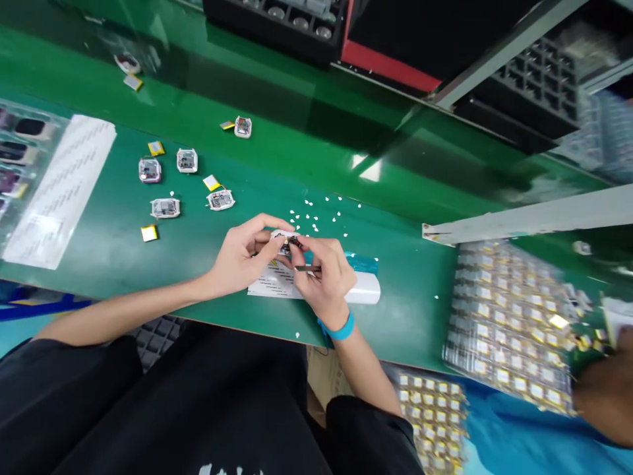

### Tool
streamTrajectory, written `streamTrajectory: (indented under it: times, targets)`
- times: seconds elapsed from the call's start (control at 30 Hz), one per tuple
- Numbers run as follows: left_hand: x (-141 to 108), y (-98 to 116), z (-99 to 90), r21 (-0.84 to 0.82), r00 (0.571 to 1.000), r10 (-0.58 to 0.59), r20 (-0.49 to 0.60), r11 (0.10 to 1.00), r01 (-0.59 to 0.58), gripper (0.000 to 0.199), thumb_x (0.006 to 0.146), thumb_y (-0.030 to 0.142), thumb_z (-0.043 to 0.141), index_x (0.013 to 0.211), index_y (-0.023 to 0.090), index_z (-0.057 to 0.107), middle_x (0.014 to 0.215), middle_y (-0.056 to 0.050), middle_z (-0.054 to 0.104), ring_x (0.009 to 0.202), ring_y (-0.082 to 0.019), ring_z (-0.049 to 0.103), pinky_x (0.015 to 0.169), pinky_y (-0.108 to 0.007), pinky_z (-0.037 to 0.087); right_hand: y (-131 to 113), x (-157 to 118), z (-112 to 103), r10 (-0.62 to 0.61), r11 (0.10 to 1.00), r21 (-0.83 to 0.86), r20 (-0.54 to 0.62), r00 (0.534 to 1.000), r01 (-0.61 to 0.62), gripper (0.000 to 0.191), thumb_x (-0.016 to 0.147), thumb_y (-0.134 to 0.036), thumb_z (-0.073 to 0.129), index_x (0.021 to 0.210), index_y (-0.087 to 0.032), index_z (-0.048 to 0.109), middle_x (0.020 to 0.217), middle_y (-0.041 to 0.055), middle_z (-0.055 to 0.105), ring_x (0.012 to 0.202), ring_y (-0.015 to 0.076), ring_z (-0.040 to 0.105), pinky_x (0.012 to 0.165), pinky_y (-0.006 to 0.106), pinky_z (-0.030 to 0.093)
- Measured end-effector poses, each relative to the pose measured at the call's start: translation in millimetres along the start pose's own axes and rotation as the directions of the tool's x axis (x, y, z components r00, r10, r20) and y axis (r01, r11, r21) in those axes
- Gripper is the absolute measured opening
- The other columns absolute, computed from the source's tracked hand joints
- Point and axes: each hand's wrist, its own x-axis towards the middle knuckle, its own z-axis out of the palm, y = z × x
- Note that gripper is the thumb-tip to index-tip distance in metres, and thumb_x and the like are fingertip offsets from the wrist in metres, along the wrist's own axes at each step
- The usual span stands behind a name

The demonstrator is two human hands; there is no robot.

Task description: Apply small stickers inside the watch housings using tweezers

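Observation:
My left hand (247, 254) is closed around a small white smartwatch case (281, 235), pinched between thumb and fingers. The case is open, with dark electronics showing inside. My right hand (326, 274), with a blue band at the wrist, has its thumb and fingertips at the case's right side. A thin dark tool (309, 268), perhaps tweezers, is tucked in that hand; its ends are mostly hidden. Under both hands lies a printed white sheet (270, 288), curled at its right end. Small white pieces (316, 218) are scattered just beyond the hands.
Several open watch cases (186, 160) with yellow-edged batteries (211, 183) lie to the left. Further left are a white strip (62, 191) and a clear tray (30, 132). Stacked battery trays (509, 330) stand right, near another person's arm (606, 396). A metal post (524, 214) juts in.

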Motion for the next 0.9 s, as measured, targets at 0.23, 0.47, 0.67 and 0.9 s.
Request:
streamTrajectory:
  times: [0.23, 0.47, 0.67, 0.9]
  targets:
    - [-5.1, -2.8, 3.9, 0.092, 0.994, 0.055, -0.093, 0.995, -0.046, 0.012, 0.100, 0.026, 0.066, 0.104, 0.016, 0.066, 0.082, -0.002, 0.082, 0.070, -0.015, 0.081, 0.066, -0.020, 0.067, -0.4, -4.9, 2.5, -0.044, 0.999, -0.003, 0.010, 0.999, 0.044, 0.019, 0.096, -0.011, 0.070, 0.111, -0.022, 0.067, 0.089, 0.0017, 0.077, 0.073, 0.0108, 0.072, 0.058, 0.021, 0.056]
    - [2.0, -6.7, 0.5, -0.032, 0.992, -0.050, -0.115, 0.998, 0.047, 0.033, 0.094, 0.048, 0.075, 0.098, 0.020, 0.059, 0.077, 0.000, 0.079, 0.060, -0.017, 0.078, 0.057, -0.026, 0.069, 3.8, -2.3, 1.7, 0.155, 0.962, 0.206, 0.139, 0.978, -0.181, 0.016, 0.099, -0.020, 0.067, 0.115, -0.023, 0.066, 0.091, -0.0007, 0.074, 0.060, 0.0084, 0.060, 0.050, 0.024, 0.048]
    - [7.0, -7.9, -4.5, 0.011, 0.989, -0.028, -0.146, 1.000, 0.029, 0.034, 0.089, 0.044, 0.080, 0.090, 0.021, 0.054, 0.075, 0.002, 0.074, 0.050, -0.016, 0.074, 0.042, -0.022, 0.061, 3.3, 3.4, 3.9, 0.345, 0.831, 0.364, 0.256, 0.903, -0.421, 0.009, 0.100, -0.027, 0.066, 0.094, -0.021, 0.064, 0.083, -0.0038, 0.068, 0.055, 0.0046, 0.047, 0.048, 0.021, 0.038]
    - [9.0, -4.4, -7.0, 0.154, 0.993, -0.114, 0.001, 0.982, 0.113, 0.014, 0.090, 0.028, 0.072, 0.098, 0.016, 0.070, 0.076, 0.000, 0.077, 0.050, -0.014, 0.074, 0.042, -0.018, 0.053, 10.5, 3.5, 0.4, 0.201, 0.936, 0.271, 0.113, 0.973, -0.225, 0.010, 0.099, -0.013, 0.065, 0.102, -0.023, 0.066, 0.089, -0.0013, 0.073, 0.071, 0.0098, 0.066, 0.061, 0.025, 0.054]
